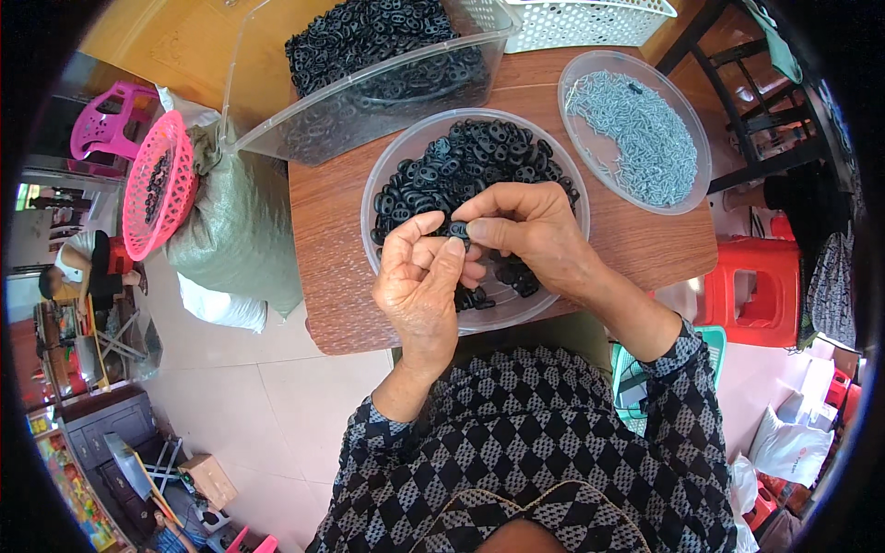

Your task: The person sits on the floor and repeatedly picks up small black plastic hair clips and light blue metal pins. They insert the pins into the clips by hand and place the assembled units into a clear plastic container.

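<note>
Over the round clear tub (366, 207) on the table, both hands meet at a small black plastic two-holed piece (458, 229). My right hand (539, 230) pinches it between thumb and index finger. My left hand (419, 286) is curled up against it from the other side, with thumb and fingertips at the piece; whether it also holds a small part is hidden. Beneath the hands, a heap of similar black pieces (442, 170) fills much of the tub. To the right, a round clear lid-like tray (590, 163) carries a pile of small silver screws (645, 138).
A clear bin (369, 88) of more black pieces stands at the back of the wooden table (336, 304), beside a white basket (590, 23). Left are a stuffed sack (244, 230) and pink basket (138, 221); right, a red stool (756, 290). A person sits far left.
</note>
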`<state>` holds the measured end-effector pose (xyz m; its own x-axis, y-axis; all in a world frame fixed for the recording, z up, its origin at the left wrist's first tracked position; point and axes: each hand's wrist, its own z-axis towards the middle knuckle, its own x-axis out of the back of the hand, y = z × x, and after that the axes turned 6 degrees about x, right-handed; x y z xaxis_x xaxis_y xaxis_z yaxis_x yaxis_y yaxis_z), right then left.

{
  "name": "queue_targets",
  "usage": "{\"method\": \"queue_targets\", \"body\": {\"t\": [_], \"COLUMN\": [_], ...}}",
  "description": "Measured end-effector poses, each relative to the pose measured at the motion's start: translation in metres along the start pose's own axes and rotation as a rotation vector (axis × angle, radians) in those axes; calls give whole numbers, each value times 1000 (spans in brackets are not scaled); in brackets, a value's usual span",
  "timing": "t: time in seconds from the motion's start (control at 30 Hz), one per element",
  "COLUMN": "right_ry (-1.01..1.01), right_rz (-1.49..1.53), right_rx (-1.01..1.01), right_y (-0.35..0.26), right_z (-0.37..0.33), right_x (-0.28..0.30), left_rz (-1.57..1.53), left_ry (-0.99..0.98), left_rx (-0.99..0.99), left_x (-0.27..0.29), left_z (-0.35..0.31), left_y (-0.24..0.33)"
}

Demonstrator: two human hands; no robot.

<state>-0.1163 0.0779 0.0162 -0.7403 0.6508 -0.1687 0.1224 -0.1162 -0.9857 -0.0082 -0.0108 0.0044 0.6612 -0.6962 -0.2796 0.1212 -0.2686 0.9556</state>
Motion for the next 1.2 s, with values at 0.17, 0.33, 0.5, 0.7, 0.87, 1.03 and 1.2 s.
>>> {"method": "queue_targets", "body": {"t": [0.17,0.33,0.5,0.7,0.87,1.03,1.2], "right_ry": [1,6,10,23,48,70,61], "right_rz": [-13,-57,13,-8,1,-37,47], "right_rx": [46,79,32,57,75,138,47], "right_y": [1,2,2,3,0,1,0], "right_z": [-1,-2,1,-1,-5,-7,-9], "right_x": [-1,-3,0,-2,-6,-4,-4], "left_rz": [-20,-23,8,5,41,12,-7], "left_ry": [7,17,-10,9,5,-22,-23], "left_rx": [-12,0,-34,-56,-73,-20,-20], "left_x": [-2,-3,-3,-5,-5,-6,-6], "left_z": [1,0,1,0,-1,0,-2], "left_y": [-2,-2,-4,-4,-4,-4,-4]}}
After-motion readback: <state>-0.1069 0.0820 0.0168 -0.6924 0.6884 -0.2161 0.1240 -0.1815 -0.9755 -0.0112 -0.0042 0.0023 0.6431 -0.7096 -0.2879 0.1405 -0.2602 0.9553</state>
